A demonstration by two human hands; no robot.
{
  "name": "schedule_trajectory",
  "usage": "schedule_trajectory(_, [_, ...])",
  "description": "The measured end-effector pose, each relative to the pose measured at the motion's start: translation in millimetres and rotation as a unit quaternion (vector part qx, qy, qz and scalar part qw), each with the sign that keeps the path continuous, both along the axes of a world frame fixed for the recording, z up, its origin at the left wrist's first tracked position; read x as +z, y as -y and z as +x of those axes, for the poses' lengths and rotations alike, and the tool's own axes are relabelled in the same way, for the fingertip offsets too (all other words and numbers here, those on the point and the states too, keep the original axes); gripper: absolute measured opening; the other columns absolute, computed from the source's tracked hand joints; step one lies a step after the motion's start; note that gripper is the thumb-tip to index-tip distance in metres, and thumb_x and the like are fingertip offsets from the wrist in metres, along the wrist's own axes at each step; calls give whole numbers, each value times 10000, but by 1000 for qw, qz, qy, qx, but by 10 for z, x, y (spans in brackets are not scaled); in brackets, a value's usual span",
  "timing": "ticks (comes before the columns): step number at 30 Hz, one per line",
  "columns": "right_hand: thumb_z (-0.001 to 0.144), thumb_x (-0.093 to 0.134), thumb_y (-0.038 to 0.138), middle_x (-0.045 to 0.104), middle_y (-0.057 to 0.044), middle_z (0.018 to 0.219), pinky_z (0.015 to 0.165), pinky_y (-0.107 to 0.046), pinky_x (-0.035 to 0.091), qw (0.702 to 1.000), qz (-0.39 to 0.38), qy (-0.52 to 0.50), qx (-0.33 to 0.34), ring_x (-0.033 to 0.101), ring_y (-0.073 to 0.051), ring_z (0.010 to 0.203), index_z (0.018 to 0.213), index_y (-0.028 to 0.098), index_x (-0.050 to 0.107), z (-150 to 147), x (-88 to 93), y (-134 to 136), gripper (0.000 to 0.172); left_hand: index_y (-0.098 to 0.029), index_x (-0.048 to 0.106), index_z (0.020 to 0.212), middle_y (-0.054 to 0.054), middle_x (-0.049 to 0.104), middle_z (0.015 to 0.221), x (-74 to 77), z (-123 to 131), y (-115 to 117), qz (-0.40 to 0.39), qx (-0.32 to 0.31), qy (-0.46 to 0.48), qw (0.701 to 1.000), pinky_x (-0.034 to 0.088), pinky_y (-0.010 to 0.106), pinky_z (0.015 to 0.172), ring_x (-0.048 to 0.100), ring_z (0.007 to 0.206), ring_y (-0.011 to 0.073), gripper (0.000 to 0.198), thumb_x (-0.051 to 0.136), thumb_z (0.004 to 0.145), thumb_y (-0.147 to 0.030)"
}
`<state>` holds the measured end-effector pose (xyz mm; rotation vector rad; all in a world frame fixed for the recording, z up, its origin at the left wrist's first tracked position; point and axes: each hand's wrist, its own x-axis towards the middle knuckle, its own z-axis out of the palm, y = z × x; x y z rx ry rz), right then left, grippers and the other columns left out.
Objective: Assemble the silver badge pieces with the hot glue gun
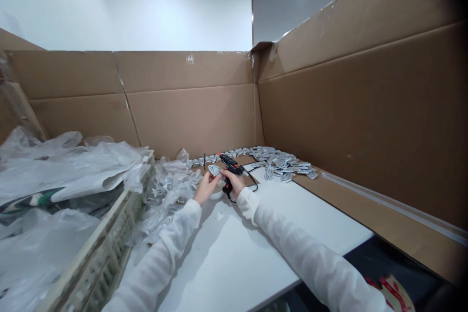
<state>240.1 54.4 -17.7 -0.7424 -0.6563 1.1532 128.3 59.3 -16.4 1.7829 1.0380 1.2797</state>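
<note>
My left hand (207, 187) pinches a small flat grey-white piece (214, 170) above the white table (226, 248). My right hand (234, 181) is closed at the piece's right side, its fingertips close to the left ones. Just behind and beside my right hand is a black glue gun (231, 164) with an orange tip, pointing to the upper left. Its trigger and handle show below my right fingers, and a black cable loops to the right. Whether my right hand grips the gun or the piece is hard to tell.
A heap of similar grey pieces (283, 163) lies at the back right, with a row along the back. Plastic bags (164, 190) lie left of my hands, beside a beige crate (106, 248) full of plastic. Cardboard walls (193, 117) enclose the back and right.
</note>
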Motion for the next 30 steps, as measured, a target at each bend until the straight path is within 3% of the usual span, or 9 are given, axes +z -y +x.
schedule_trajectory(13, [494,745,209,611,7,620,506,-207,447,996,-20,-88,8,550,-115,553,681,143,608,-40,64,44,241,-160,470,721,-27,500,576,-55,24,-36,10,39,3,999,337,208,524,469,540,106,270,553,723,-417])
schedule_trajectory(19, [536,724,242,632,-20,646,556,-230,477,996,6,-83,35,579,-140,581,664,145,603,-44,114,109,201,-157,525,862,12,563,698,-35,51,29,12,60,14,998,376,226,566,511,602,128,265,568,725,-380])
schedule_trajectory(26, [565,697,267,644,-44,673,559,-235,475,995,2,-77,70,591,-158,612,643,149,609,-48,136,151,167,-182,495,861,27,579,774,-55,32,7,24,105,21,994,415,260,691,551,723,155,195,559,745,-324])
schedule_trajectory(30, [566,691,277,651,-46,706,559,-227,473,994,-2,-79,73,595,-155,632,673,157,604,-59,130,145,183,-193,448,883,43,582,859,-54,13,3,16,95,46,994,439,262,695,568,775,156,218,557,755,-332])
